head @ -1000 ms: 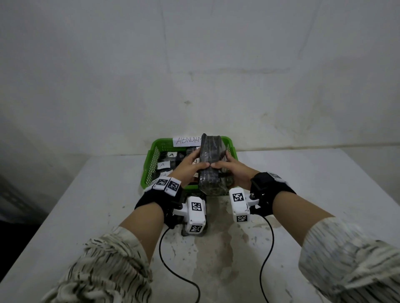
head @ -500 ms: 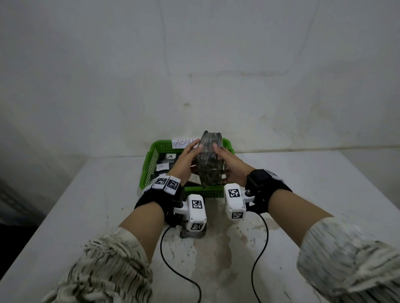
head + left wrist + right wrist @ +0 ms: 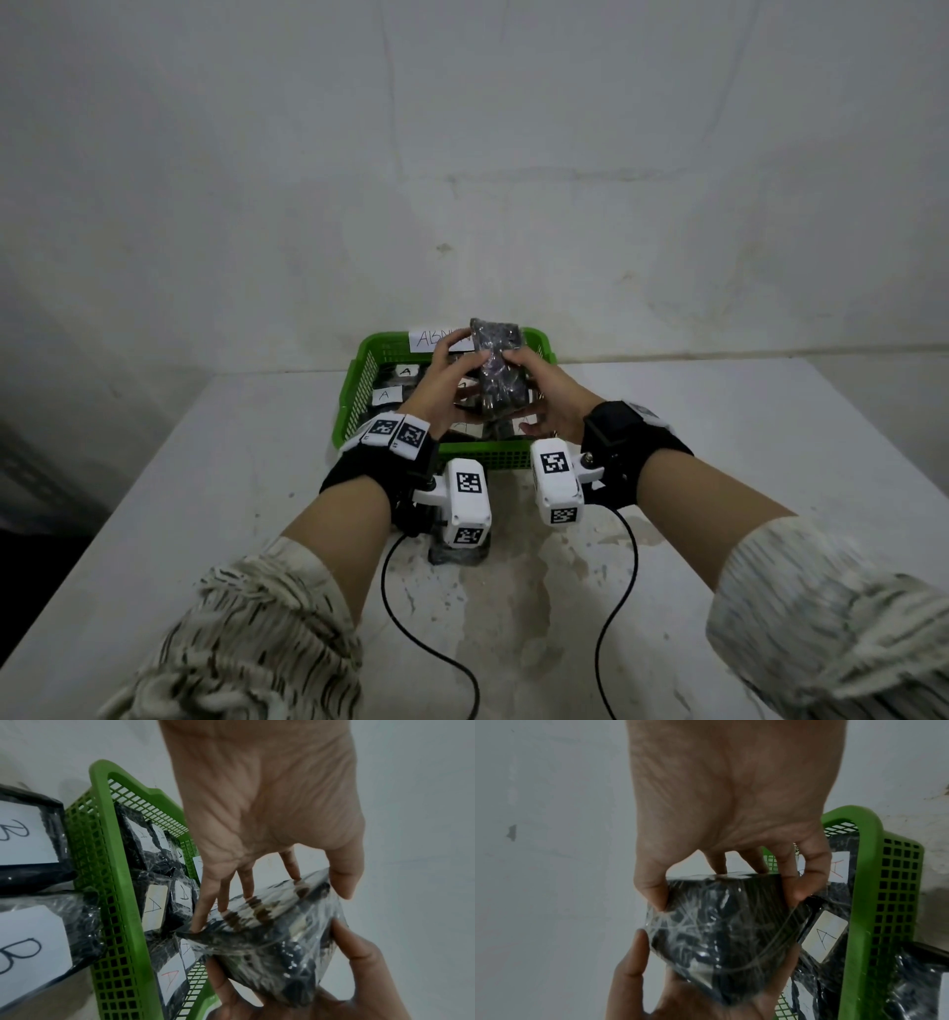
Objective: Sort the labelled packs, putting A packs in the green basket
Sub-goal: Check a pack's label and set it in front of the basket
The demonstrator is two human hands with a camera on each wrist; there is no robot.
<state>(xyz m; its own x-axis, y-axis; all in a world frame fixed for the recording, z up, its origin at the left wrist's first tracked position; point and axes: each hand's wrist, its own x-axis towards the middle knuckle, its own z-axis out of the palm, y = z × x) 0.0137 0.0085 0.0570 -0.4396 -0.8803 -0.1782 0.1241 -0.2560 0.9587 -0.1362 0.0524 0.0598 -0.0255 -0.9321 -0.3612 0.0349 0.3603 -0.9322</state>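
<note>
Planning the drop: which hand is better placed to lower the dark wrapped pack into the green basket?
Right, marginally: the right hand pinches the dark plastic-wrapped pack between thumb and fingers; the left hand mostly presses fingertips against it above the green basket.

Looks like a bare back room or makeshift sorting station: blank scuffed wall, stained white desk, green basket with a handwritten paper label.
</note>
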